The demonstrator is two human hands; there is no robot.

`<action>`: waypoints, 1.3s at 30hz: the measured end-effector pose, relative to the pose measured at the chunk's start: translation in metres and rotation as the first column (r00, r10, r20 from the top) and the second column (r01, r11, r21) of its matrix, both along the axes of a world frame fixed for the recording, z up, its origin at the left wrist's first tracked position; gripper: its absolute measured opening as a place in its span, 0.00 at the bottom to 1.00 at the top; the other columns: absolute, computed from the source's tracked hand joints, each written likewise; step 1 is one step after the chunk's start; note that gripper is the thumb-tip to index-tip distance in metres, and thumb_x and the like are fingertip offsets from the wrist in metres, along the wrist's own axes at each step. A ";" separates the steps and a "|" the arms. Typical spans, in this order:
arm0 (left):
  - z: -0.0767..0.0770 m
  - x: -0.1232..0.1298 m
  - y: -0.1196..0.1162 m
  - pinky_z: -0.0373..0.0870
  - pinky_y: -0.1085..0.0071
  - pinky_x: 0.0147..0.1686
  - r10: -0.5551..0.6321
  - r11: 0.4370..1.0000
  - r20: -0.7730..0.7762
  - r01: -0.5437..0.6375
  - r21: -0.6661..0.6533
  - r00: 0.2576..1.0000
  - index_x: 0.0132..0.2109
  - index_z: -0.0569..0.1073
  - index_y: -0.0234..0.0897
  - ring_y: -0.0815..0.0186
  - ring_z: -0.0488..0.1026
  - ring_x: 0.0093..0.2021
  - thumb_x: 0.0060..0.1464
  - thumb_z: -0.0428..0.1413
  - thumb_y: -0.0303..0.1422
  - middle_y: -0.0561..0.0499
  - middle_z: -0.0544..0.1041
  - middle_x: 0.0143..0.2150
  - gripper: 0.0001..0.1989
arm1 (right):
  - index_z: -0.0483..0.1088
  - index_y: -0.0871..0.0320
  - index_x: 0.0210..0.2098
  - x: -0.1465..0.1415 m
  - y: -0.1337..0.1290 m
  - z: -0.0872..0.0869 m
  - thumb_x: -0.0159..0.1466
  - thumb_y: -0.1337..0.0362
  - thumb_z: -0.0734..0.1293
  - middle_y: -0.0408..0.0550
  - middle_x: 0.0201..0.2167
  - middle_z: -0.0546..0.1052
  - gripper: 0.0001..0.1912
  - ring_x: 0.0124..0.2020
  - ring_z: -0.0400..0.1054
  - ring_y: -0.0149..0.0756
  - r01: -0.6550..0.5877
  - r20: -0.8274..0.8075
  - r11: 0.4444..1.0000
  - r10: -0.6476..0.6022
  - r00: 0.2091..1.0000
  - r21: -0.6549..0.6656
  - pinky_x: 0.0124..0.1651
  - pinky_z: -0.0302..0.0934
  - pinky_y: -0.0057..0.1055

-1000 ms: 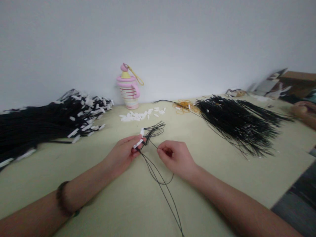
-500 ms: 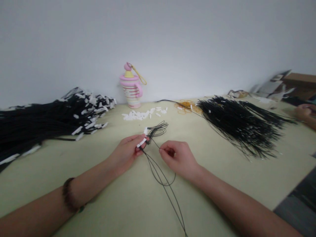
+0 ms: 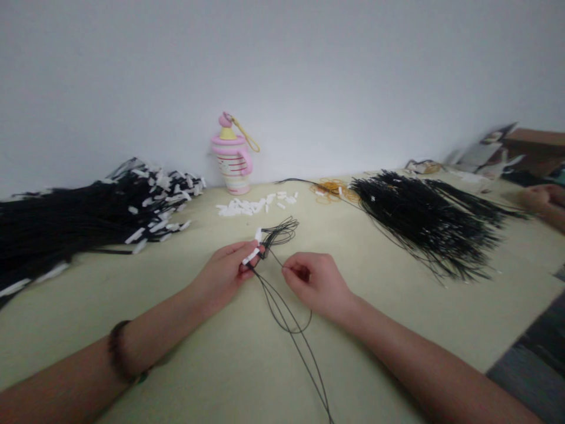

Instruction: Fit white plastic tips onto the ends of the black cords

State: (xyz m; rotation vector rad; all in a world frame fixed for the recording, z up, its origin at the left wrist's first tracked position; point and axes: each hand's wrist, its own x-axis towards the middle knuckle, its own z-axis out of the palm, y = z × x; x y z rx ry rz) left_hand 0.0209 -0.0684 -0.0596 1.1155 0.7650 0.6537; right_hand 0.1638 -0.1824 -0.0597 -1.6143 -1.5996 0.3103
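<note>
My left hand (image 3: 227,268) is closed on a bunch of thin black cords (image 3: 282,231) whose loops fan out beyond its fingertips. Two white plastic tabs (image 3: 251,257) show at those fingertips, one above the other. Long black strands (image 3: 293,335) hang from the same grip toward the front edge of the view. My right hand (image 3: 320,282), just to the right, pinches one thin black cord (image 3: 276,258) between thumb and forefinger. That cord runs taut to the bunch in my left hand. Its other fingers are curled in.
Behind my hands lie loose white tabs (image 3: 241,207) and a pink-lidded cup (image 3: 232,165). A heap of black cords with white ends (image 3: 88,215) fills the left. Yellow rubber bands (image 3: 331,189) and another pile of black cords (image 3: 424,224) are right. Another person's hand (image 3: 541,200) shows far right.
The whole scene sits slightly further left in the view. Both hands keep the same grip on the cords, with no other clear difference.
</note>
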 end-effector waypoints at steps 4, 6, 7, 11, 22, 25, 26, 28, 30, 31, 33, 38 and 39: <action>0.001 0.000 0.000 0.59 0.81 0.21 -0.002 1.000 -0.001 0.002 -0.001 1.000 0.31 0.75 0.30 0.74 0.61 0.23 0.46 0.60 0.34 0.54 0.67 0.23 0.09 | 0.70 0.60 0.26 0.000 0.000 0.001 0.55 0.71 0.62 0.39 0.19 0.70 0.06 0.20 0.59 0.23 -0.006 0.008 1.000 0.006 1.000 0.003 0.25 0.52 0.20; 0.001 0.001 -0.001 0.57 0.80 0.20 -0.008 1.000 -0.003 0.008 0.002 1.000 0.30 0.75 0.31 0.74 0.60 0.23 0.46 0.60 0.34 0.54 0.66 0.23 0.09 | 0.70 0.60 0.26 0.000 0.000 0.001 0.56 0.71 0.62 0.39 0.19 0.70 0.06 0.20 0.59 0.24 -0.007 0.008 1.000 0.007 1.000 -0.001 0.25 0.52 0.20; 0.001 0.001 -0.001 0.57 0.80 0.20 -0.010 1.000 -0.004 0.010 0.003 1.000 0.30 0.75 0.31 0.74 0.60 0.23 0.46 0.60 0.34 0.54 0.66 0.23 0.09 | 0.70 0.60 0.26 0.000 0.000 0.001 0.55 0.71 0.62 0.39 0.19 0.69 0.06 0.19 0.59 0.24 -0.006 0.008 1.000 0.006 1.000 -0.003 0.25 0.52 0.20; 0.000 0.001 0.000 0.57 0.81 0.20 -0.011 1.000 -0.003 0.011 0.009 1.000 0.30 0.75 0.32 0.75 0.59 0.23 0.46 0.60 0.34 0.54 0.66 0.23 0.08 | 0.70 0.60 0.26 0.000 0.000 -0.001 0.55 0.72 0.62 0.38 0.19 0.69 0.06 0.20 0.59 0.23 -0.011 0.017 1.000 0.011 1.000 0.002 0.25 0.52 0.20; -0.001 0.000 -0.002 0.56 0.81 0.21 -0.017 0.999 -0.016 0.017 0.034 1.000 0.31 0.75 0.32 0.75 0.59 0.23 0.46 0.60 0.35 0.54 0.66 0.24 0.09 | 0.69 0.60 0.25 0.000 -0.001 0.001 0.56 0.72 0.62 0.38 0.19 0.68 0.06 0.20 0.58 0.23 -0.039 0.038 0.999 0.040 0.999 -0.021 0.25 0.51 0.20; -0.002 0.000 -0.001 0.56 0.81 0.21 -0.021 0.999 -0.024 0.022 0.040 1.000 0.31 0.75 0.32 0.74 0.59 0.24 0.47 0.60 0.36 0.55 0.65 0.24 0.10 | 0.69 0.60 0.25 0.000 -0.001 0.001 0.56 0.71 0.62 0.38 0.18 0.67 0.05 0.20 0.58 0.23 -0.042 0.041 0.999 0.043 0.998 -0.026 0.25 0.50 0.20; -0.002 0.000 -0.001 0.56 0.81 0.21 -0.023 0.999 -0.027 0.024 0.042 0.999 0.31 0.75 0.33 0.74 0.59 0.24 0.47 0.60 0.37 0.55 0.65 0.24 0.10 | 0.69 0.60 0.25 0.000 -0.001 0.001 0.56 0.71 0.62 0.38 0.18 0.67 0.05 0.20 0.58 0.23 -0.041 0.044 0.999 0.042 0.998 -0.024 0.25 0.50 0.20; -0.003 0.000 -0.001 0.55 0.81 0.21 -0.023 0.999 -0.033 0.024 0.049 0.999 0.31 0.75 0.33 0.74 0.59 0.24 0.47 0.60 0.37 0.55 0.65 0.24 0.10 | 0.69 0.60 0.25 0.000 -0.001 0.000 0.56 0.71 0.62 0.37 0.18 0.67 0.05 0.19 0.58 0.22 -0.043 0.050 0.999 0.044 0.998 -0.025 0.25 0.50 0.20; -0.003 0.001 -0.002 0.54 0.81 0.20 -0.021 0.998 -0.036 0.023 0.056 0.999 0.30 0.75 0.34 0.74 0.58 0.23 0.47 0.59 0.37 0.55 0.65 0.24 0.09 | 0.68 0.61 0.24 0.000 -0.001 0.000 0.56 0.71 0.62 0.37 0.18 0.67 0.05 0.19 0.58 0.22 -0.048 0.056 0.998 0.050 0.997 -0.033 0.25 0.50 0.20; -0.003 0.001 -0.002 0.54 0.81 0.20 -0.021 0.998 -0.037 0.023 0.060 0.999 0.30 0.75 0.34 0.74 0.58 0.24 0.47 0.59 0.36 0.56 0.65 0.24 0.09 | 0.68 0.61 0.24 0.001 -0.001 0.000 0.56 0.71 0.62 0.37 0.18 0.67 0.05 0.19 0.58 0.22 -0.052 0.058 0.998 0.054 0.997 -0.040 0.25 0.49 0.20; -0.002 0.001 -0.004 0.55 0.81 0.21 -0.022 0.997 -0.041 0.025 0.069 0.999 0.30 0.75 0.34 0.75 0.58 0.24 0.47 0.59 0.36 0.56 0.65 0.24 0.08 | 0.68 0.61 0.25 0.001 0.000 0.000 0.56 0.71 0.62 0.37 0.18 0.67 0.05 0.19 0.58 0.22 -0.057 0.062 0.997 0.060 0.996 -0.051 0.25 0.49 0.19; 0.000 0.002 -0.007 0.54 0.81 0.21 -0.010 0.996 -0.064 0.016 0.089 0.998 0.29 0.75 0.34 0.74 0.57 0.23 0.46 0.59 0.36 0.56 0.63 0.22 0.08 | 0.68 0.60 0.25 0.001 0.001 -0.001 0.56 0.70 0.62 0.37 0.18 0.67 0.05 0.20 0.58 0.22 -0.055 0.084 0.996 0.062 0.995 -0.074 0.25 0.49 0.20; 0.000 0.002 -0.008 0.54 0.81 0.21 -0.009 0.996 -0.069 0.015 0.091 0.998 0.29 0.75 0.33 0.74 0.57 0.23 0.46 0.59 0.36 0.56 0.63 0.22 0.09 | 0.68 0.60 0.25 0.001 0.001 -0.001 0.56 0.70 0.62 0.37 0.18 0.67 0.05 0.20 0.58 0.22 -0.056 0.088 0.995 0.063 0.994 -0.081 0.25 0.49 0.20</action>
